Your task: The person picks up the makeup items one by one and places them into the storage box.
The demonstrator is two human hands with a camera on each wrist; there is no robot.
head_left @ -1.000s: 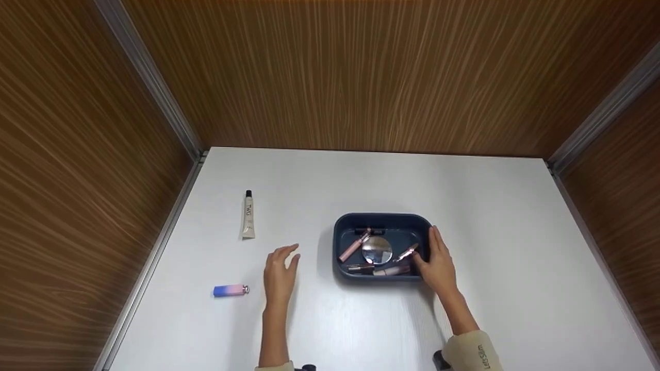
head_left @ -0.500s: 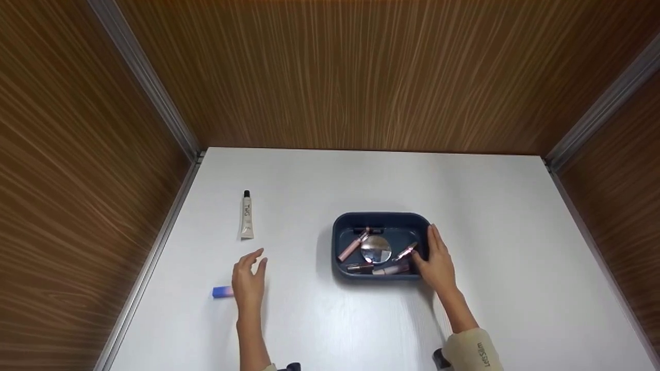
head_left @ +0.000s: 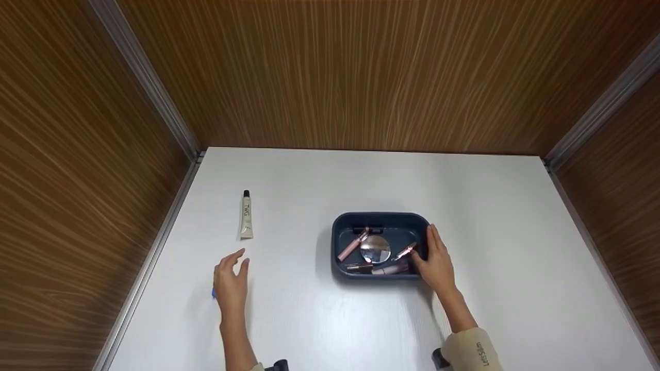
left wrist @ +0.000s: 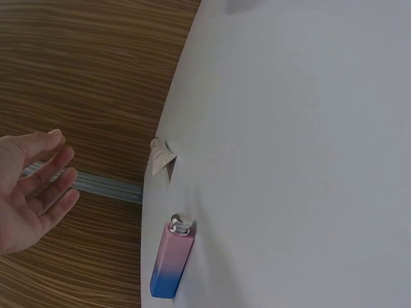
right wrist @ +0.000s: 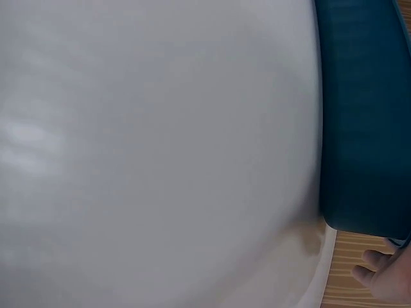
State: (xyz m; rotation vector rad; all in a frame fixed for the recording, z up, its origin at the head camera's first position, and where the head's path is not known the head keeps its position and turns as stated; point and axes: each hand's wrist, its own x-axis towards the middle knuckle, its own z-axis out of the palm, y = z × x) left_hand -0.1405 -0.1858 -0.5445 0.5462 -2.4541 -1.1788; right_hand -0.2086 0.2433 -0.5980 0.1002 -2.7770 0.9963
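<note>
My left hand (head_left: 230,283) hovers over the left of the table, fingers loosely bent, nothing in its grasp. Beneath it lies a pink-to-blue lipstick (left wrist: 172,260) with a silver ring end; in the head view the hand covers all but its blue tip. Farther back rests a cream squeeze tube (head_left: 246,219) with a black cap. My right hand (head_left: 438,265) grips the right wall of a dark blue box (head_left: 381,276), thumb inside, fingers outside. Inside the box are a round shiny compact (head_left: 375,249), a pink lip gloss (head_left: 350,248) and several other slim cosmetics.
The white table (head_left: 330,330) is bounded at the back by a wood-grain panel (head_left: 330,77). Similar panels rise at left (head_left: 77,180) and right (head_left: 619,170), with grey metal rails at the corners.
My left hand has moved left across the table, from beside the box to over the lipstick, covering most of it. The right hand and box have stayed put.
</note>
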